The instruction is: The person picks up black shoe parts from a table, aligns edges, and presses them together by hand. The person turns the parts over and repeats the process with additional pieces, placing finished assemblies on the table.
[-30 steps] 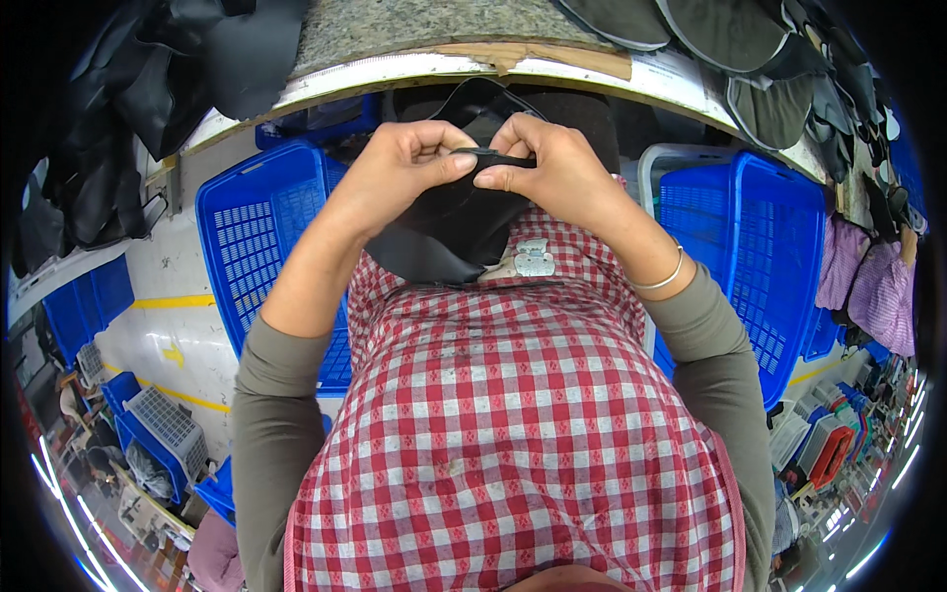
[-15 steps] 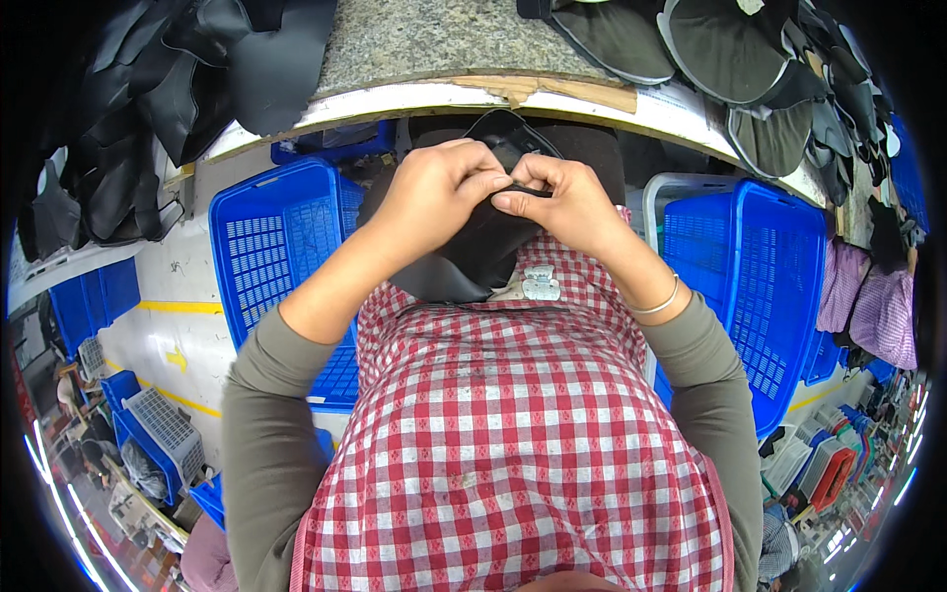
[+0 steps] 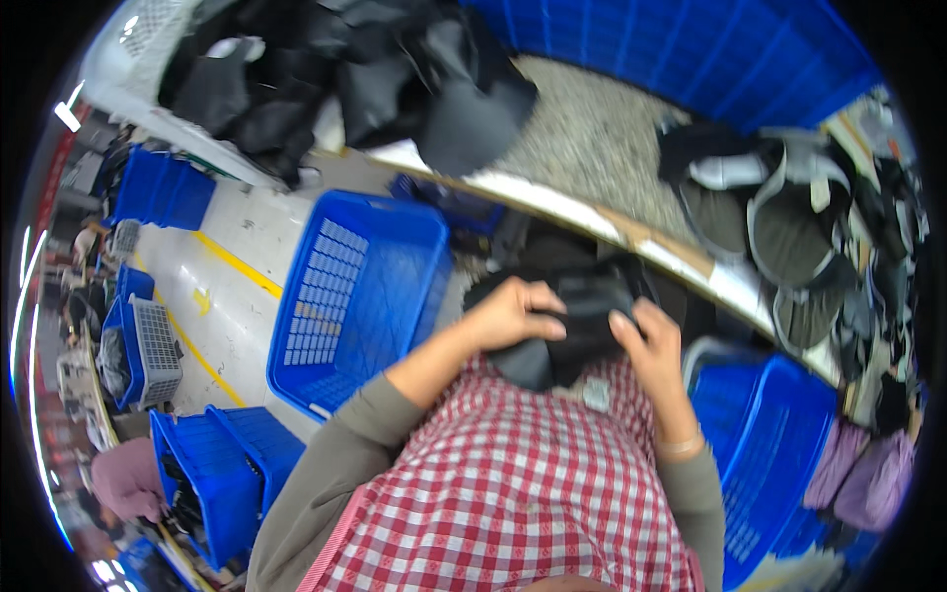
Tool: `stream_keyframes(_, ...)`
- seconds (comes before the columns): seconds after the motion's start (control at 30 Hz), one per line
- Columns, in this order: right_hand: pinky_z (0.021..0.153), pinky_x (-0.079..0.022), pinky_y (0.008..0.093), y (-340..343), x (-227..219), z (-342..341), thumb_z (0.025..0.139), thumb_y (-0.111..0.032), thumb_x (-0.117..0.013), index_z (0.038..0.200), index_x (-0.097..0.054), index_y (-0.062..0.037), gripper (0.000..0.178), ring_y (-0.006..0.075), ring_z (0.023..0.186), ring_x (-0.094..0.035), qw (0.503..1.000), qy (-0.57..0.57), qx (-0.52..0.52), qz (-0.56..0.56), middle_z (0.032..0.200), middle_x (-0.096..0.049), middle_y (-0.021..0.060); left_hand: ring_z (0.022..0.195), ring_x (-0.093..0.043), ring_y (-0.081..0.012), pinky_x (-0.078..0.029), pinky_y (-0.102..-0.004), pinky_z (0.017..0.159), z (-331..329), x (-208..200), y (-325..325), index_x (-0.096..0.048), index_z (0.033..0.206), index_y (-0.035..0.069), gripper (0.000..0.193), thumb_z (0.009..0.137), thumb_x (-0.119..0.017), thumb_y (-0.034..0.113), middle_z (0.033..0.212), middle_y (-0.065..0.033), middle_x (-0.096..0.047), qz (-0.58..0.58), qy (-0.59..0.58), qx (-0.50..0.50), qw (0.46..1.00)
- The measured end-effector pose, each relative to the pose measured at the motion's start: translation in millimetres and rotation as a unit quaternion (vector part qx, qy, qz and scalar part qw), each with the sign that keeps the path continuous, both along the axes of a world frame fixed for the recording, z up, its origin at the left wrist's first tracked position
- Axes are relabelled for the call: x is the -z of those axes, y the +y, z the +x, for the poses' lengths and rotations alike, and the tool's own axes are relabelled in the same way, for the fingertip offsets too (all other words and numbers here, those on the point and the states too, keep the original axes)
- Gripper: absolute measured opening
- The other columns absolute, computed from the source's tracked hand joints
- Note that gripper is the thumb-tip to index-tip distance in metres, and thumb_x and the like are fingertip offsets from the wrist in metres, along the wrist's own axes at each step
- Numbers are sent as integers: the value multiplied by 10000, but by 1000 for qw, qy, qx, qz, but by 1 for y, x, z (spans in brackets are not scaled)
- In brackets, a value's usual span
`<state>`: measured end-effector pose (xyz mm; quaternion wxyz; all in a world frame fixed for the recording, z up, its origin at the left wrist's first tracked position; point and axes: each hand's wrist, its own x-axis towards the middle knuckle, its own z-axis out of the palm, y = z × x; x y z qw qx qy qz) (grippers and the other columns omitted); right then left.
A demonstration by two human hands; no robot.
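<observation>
A black, leather-like shoe upper (image 3: 589, 314) lies spread across my lap, blurred a little by motion. My left hand (image 3: 515, 318) is closed on its left side, thumb on top and fingers partly hidden behind the fold. On the opposite side, my right hand (image 3: 651, 345) pinches the edge with the thumb uppermost. A smooth, shiny flap of the piece hangs below my left hand, over the red-and-white checked apron (image 3: 513, 474).
Black cut pieces (image 3: 395, 94) are heaped on the bench (image 3: 582, 113) at the far left. Lined uppers (image 3: 804, 227) overlap at its right. A blue crate (image 3: 380, 286) stands left of my knees, another blue crate (image 3: 764, 434) right. A tall blue crate (image 3: 671, 49) sits at the back.
The view has swung left and tilted. My hands, close together at a pinched edge before, are now apart, with the black upper spread between them.
</observation>
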<state>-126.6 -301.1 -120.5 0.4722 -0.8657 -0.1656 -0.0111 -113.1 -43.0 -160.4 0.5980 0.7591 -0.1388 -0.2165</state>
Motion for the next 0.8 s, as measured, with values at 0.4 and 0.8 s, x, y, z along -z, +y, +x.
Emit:
stream_keyframes(0.4,888,-476,310,16,-24,38,945,-151,-730,1133,-689,-28,228,188,991,-592,987,-20,30,154,1095,-656,78,867,-643,-112,-525,-270,830,111,-197,167,-750,1093,-57,305,843,-838,94,946,-54,-719,-66,-501,-456,733)
stream_keyframes(0.8,777,-525,308,-32,-4,85,952,-52,-714,1039,-715,-10,97,187,844,-661,988,100,91,70,962,-707,91,1227,-617,-398,-529,-446,1025,332,-109,243,-430,1498,-11,765,841,-813,74,1400,-288,-534,287,-572,-411,650)
